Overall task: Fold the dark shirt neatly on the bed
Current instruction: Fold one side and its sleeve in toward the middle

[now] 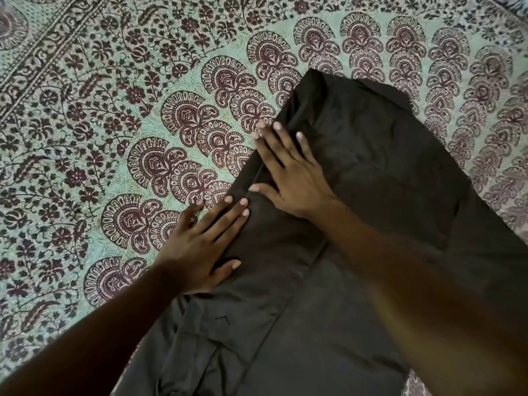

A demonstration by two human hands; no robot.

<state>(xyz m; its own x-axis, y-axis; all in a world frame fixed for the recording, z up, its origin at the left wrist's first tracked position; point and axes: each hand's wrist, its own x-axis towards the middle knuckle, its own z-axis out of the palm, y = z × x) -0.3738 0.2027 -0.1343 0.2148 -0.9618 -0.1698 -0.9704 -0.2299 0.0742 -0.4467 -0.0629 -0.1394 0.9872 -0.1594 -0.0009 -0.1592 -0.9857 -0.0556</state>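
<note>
Hands lie flat, fingers spread wide: left hand [200, 247] and right hand [288, 172] press dark shirt [371, 172] along its folded edge; bedspread [114, 110] beyond the fingertips.

Both hands [200, 247] [288, 172] flat, seemingly pressing

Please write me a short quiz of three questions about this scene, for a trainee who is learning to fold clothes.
1. True or false: both hands lie flat on the dark shirt.
2. Which hand is farther from the camera? A) left hand B) right hand
3. What lies under the shirt?

Key:
1. True: the fingers are spread, gripping nothing.
2. B: the right hand is beyond the left hand.
3. The patterned bedsheet.
</note>
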